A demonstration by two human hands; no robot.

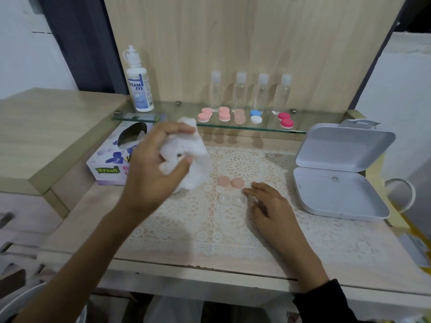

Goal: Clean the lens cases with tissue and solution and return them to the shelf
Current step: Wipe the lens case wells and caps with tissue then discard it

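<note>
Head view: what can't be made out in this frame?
All in the head view:
- Inside the tissue: the left hand and folds hide whatever it wraps.
- Tissue box label: the left hand covers part.
- Bottle small print: too small.
- Right hand fingertips: blurred; contact with the clear case base unclear.

The crumpled white paper tissue [186, 157] in your left hand [151, 169] looks soft and matt. The white openwork lace cloth [210, 234] is rough and knotted over the pale wood-grain worktop [98, 229], which has a smooth, dull finish. The clear twin-cup plastic lens case [232, 198] is glossy, and its two round peach plastic caps [231, 182] look matt. The clear glass shelf [172, 109] shines. The open pale grey plastic box [338, 178] is smooth and satin.
</note>
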